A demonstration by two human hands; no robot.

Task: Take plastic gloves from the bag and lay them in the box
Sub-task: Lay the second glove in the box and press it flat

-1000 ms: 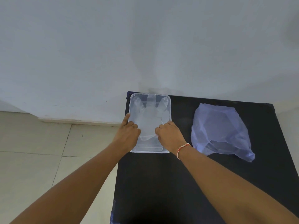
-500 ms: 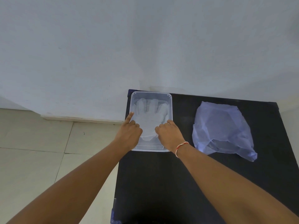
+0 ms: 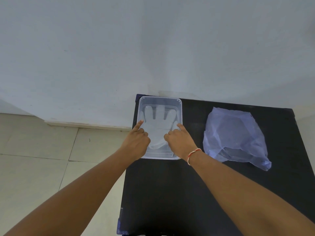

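Observation:
A clear plastic box (image 3: 179, 106) stands at the far left corner of the black table (image 3: 170, 193). One translucent plastic glove (image 3: 159, 124) lies flat inside it, fingers spread and pointing away from me. My left hand (image 3: 136, 142) and my right hand (image 3: 180, 142) rest over the box's near half, other fingers curled. Each index fingertip presses a side edge of the glove, left and right. The crumpled bluish plastic bag (image 3: 233, 133) lies on the table to the right of the box, untouched.
The table's left edge runs just beside the box, with tiled floor (image 3: 34, 159) below it. A white wall (image 3: 153, 48) stands directly behind the table. A red and white thread sits on my right wrist (image 3: 192, 155).
The glove has been spread flat in the box. Both hands went from closed fists on the glove to stretched-out index fingers pressing its side edges, and the right fingertip slid outward.

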